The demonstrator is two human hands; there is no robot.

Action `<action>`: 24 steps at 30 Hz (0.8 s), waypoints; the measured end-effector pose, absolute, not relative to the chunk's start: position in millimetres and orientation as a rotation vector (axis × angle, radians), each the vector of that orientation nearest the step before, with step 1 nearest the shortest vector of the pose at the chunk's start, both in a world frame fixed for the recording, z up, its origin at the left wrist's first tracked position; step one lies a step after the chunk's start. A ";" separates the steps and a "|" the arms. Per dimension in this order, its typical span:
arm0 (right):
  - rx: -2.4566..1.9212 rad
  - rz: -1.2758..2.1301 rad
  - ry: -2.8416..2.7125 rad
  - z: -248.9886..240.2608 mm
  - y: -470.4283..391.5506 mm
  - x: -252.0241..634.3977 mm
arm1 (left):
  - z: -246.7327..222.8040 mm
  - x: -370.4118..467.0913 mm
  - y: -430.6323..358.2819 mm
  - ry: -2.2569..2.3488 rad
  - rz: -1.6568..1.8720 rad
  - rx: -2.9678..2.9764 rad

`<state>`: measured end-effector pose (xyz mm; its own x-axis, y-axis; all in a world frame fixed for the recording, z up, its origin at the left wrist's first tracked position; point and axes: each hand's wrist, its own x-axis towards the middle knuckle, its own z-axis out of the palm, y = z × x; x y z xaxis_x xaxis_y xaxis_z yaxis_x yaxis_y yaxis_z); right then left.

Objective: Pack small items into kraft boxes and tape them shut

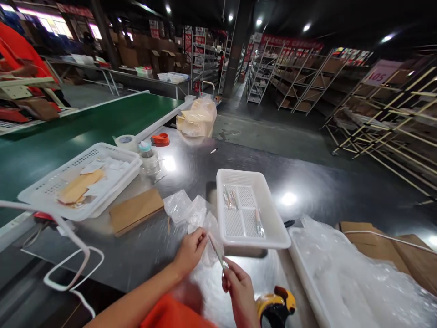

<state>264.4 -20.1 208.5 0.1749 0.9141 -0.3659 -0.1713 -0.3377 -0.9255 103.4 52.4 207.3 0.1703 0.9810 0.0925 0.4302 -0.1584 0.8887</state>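
Low over the metal table, my right hand grips the lower end of a slim, stick-like item in clear wrapping. Its exact kind is hard to make out. Beside its upper end, my left hand is closed in a pinch at the edge of a sheet of clear plastic wrap. That wrap lies around and behind the slim item. More crumpled clear plastic sits just beyond my left hand. Close ahead stands a white basket holding several slim wrapped pieces.
At left are a brown cardboard piece, a white tray of paper scraps and a white cable. A yellow tape dispenser sits near my right wrist. Bubble wrap fills the right. A green conveyor runs behind.
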 end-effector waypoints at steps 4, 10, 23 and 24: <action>-1.628 0.858 -1.220 204.1 -21.8 253.5 | 205.4 114.2 41.7 1.259 0.895 1.934; -1.507 1.259 -0.918 200.1 -12.3 252.4 | 201.4 126.6 11.8 1.038 0.772 1.899; -1.606 0.946 -1.198 209.5 -11.0 252.9 | 216.0 88.4 50.4 1.250 0.838 1.256; -1.592 0.854 -1.245 213.8 -10.5 253.5 | 212.8 85.0 51.3 1.283 0.788 1.344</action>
<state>253.5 -10.5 213.8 0.2500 0.9681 0.0134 0.3359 -0.0738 -0.9390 85.0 51.3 212.8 0.2027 0.9585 -0.2005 0.2544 0.1462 0.9560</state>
